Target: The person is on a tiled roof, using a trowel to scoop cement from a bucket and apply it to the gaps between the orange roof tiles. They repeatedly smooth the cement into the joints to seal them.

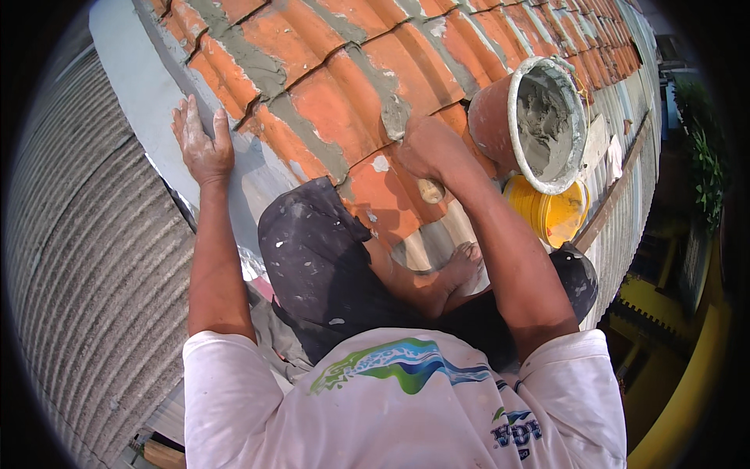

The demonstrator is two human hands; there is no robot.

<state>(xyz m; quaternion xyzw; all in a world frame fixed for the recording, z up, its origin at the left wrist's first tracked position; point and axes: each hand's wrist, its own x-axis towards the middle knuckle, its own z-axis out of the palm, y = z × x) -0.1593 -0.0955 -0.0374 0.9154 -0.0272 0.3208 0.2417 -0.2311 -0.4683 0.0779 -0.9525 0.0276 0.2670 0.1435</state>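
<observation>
My right hand (428,148) is wrapped round the wooden handle of a trowel (395,117), whose small grey blade lies against the mortar between two orange roof tiles (320,109). The handle's rounded end shows below my fist. My left hand (205,144), dusty with mortar, rests open with fingers spread on the grey-white flashing strip (148,94) along the tiles' left edge. Wet grey mortar (384,90) fills several joints between the tiles. Right of my right hand stands a tilted bucket (500,129) holding more wet mortar (547,121).
A yellow bucket (539,207) lies below the mortar bucket. Corrugated grey roofing (94,258) spreads on the left, with more sheeting and a wooden strip (617,180) on the right. Beyond the right roof edge are plants (699,148) and a yellow wall lower down. My bare foot (461,266) sits near the tiles.
</observation>
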